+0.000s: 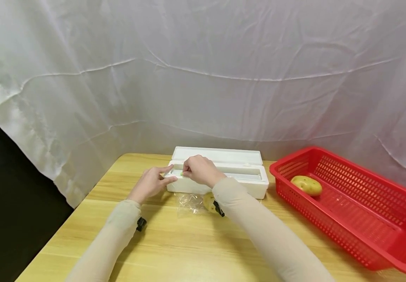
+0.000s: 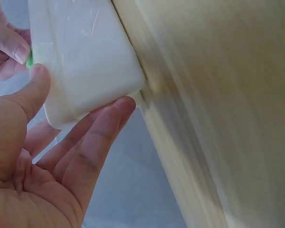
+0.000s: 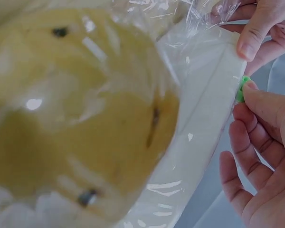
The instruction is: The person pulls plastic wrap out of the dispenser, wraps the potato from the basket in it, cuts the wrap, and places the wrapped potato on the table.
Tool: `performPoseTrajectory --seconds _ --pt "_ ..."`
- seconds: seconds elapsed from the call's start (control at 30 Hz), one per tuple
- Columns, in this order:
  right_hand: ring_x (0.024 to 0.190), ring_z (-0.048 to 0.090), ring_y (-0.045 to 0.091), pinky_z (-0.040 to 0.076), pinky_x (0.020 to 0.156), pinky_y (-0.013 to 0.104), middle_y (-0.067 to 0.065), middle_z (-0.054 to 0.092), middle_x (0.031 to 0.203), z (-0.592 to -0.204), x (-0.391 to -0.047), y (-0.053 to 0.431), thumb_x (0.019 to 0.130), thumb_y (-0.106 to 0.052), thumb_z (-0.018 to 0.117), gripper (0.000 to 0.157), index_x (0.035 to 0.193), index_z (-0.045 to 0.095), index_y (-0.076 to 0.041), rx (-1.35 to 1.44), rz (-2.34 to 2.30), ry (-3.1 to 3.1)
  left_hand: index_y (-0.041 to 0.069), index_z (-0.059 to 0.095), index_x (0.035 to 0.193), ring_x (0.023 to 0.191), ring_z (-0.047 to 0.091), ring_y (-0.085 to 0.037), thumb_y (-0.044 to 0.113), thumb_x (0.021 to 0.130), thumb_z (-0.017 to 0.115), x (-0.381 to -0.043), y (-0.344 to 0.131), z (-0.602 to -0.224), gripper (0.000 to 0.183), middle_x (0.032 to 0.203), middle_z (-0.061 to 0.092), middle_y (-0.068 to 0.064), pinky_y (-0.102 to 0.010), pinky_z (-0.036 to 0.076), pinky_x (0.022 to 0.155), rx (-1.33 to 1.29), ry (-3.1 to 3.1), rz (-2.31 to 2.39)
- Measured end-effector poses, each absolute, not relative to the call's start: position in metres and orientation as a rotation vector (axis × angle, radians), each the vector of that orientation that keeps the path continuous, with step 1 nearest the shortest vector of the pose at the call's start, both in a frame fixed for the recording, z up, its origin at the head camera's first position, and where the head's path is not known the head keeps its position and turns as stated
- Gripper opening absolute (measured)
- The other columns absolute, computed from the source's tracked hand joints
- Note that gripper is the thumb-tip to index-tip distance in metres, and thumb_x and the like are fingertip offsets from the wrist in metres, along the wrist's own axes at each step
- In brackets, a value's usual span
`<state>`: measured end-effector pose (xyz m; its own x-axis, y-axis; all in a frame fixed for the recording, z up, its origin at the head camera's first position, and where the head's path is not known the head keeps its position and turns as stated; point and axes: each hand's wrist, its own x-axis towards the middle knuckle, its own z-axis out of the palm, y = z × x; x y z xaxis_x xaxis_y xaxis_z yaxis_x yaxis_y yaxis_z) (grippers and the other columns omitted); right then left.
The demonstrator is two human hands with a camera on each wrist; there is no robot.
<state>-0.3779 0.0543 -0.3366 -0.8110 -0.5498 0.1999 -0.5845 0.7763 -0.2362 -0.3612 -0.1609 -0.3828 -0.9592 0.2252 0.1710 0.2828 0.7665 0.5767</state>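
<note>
A long white cling film box [image 1: 186, 186] lies across the table with its lid [image 1: 217, 154] raised at the back. Its left end is held by my left hand [image 1: 150, 183], the thumb on the top edge and fingers against the end face [image 2: 102, 71]. Between thumb and forefinger, my right hand [image 1: 200, 170] pinches a small green slider [image 3: 242, 90] on the box's edge, close to the left thumb. Clear film [image 1: 190, 201] hangs over the front. A yellow potato [image 3: 80, 114] lies under or in that film before the box, partly hidden by my right wrist in the head view.
To the right stands a red perforated basket [image 1: 350, 209] with another potato [image 1: 306, 185] inside. The light wooden table [image 1: 174, 250] ends at a white curtain [image 1: 203, 102] behind and a dark area at the left.
</note>
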Motion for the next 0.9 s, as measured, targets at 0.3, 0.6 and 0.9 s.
performPoseTrajectory --seconds 0.3,0.6,0.9 --pt "0.071 0.059 0.008 0.055 0.073 0.031 -0.001 0.078 0.086 -0.336 -0.375 0.076 0.101 -0.017 0.077 0.012 0.091 0.082 -0.014 0.906 0.469 -2.847 0.018 0.055 0.156 0.080 0.077 -0.019 0.045 0.101 0.073 -0.361 -0.160 -0.381 0.063 0.104 0.083 -0.015 -0.036 0.057 0.075 -0.392 -2.879 -0.941" --pt "0.071 0.059 0.008 0.054 0.074 0.031 -0.004 0.076 0.085 -0.332 -0.367 0.120 0.101 -0.018 0.076 0.016 0.086 0.078 -0.015 0.862 0.460 -2.874 0.018 0.054 0.157 0.086 0.077 -0.020 0.046 0.102 0.072 -0.362 -0.161 -0.382 0.065 0.125 0.078 -0.018 -0.045 0.060 0.088 -0.422 -2.882 -0.943" --pt "0.073 0.059 0.010 0.051 0.071 0.031 -0.006 0.073 0.082 -0.327 -0.355 0.171 0.100 -0.015 0.076 0.015 0.085 0.077 -0.016 0.790 0.416 -2.923 0.017 0.051 0.160 0.077 0.077 -0.019 0.045 0.103 0.070 -0.362 -0.162 -0.384 0.066 0.097 0.083 -0.012 -0.055 0.056 0.101 -0.448 -2.895 -0.963"
